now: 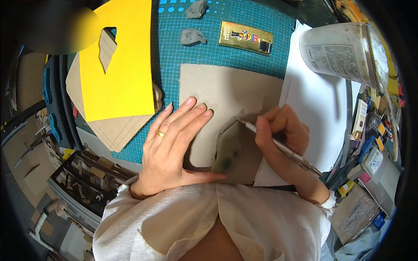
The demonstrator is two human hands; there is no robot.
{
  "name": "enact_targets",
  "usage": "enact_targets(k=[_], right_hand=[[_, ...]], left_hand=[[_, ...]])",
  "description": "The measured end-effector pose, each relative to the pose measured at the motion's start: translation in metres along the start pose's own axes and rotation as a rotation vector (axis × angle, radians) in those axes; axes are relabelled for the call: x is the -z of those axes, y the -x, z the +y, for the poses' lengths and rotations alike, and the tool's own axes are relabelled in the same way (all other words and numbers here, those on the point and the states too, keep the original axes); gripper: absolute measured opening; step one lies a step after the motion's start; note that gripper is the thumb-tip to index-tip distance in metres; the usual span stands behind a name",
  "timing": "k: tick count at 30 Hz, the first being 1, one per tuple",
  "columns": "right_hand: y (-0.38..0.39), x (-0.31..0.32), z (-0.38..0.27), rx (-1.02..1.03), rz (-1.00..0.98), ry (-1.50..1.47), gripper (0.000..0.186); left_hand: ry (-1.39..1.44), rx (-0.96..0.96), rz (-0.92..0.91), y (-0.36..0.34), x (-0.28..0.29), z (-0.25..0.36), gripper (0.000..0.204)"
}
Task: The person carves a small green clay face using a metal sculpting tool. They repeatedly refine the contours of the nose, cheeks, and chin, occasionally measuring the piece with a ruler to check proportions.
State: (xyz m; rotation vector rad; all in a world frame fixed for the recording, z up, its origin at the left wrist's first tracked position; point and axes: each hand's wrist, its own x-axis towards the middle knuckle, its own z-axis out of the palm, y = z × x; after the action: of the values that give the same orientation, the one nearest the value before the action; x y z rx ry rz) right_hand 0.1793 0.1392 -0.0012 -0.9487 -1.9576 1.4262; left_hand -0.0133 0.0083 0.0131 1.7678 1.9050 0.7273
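A sheet of grey-brown cardboard (237, 82) lies in front of me on a green cutting mat (200, 52). My left hand (172, 139) is pressed flat on its left side, fingers stretched and a gold ring on one. The thumb reaches to the lower end of a small curved template piece (228, 148) with dark smudges, lying on the cardboard. In my right hand (283, 130) is a slim white pen (300, 161), pinched between the fingers. Its tip touches the cardboard at the template's upper end, where a dark curved line runs along the left edge.
Yellow board (126, 91) with a cut-out rests on more cardboard at the left. Two grey lumps (193, 37) and a gold box (246, 38) sit on the mat. White paper (313, 113) and a dirty tub (337, 52) are at the right, beside cluttered tools.
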Motion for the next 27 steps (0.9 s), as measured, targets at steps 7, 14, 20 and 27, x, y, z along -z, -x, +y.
enact_targets(k=[7,14,20,27], right_hand=[[0.0006,-0.0006,-0.0005,-0.007,0.012,0.005,0.025],[0.0007,0.0018,0.0002,-0.004,-0.015,0.006,0.026],[-0.0003,0.0025,-0.0011,-0.002,-0.020,0.003,0.025],[-0.0002,0.0017,-0.0003,0.004,-0.008,0.014,0.026]], left_hand=[[-0.002,0.003,0.004,0.0003,0.0000,-0.0002,0.095],[0.006,0.011,0.006,-0.0003,0.0001,0.0009,0.095],[0.010,0.019,0.007,-0.0004,-0.0003,0.0012,0.095],[0.012,0.017,0.010,-0.0007,0.0001,0.0009,0.095]])
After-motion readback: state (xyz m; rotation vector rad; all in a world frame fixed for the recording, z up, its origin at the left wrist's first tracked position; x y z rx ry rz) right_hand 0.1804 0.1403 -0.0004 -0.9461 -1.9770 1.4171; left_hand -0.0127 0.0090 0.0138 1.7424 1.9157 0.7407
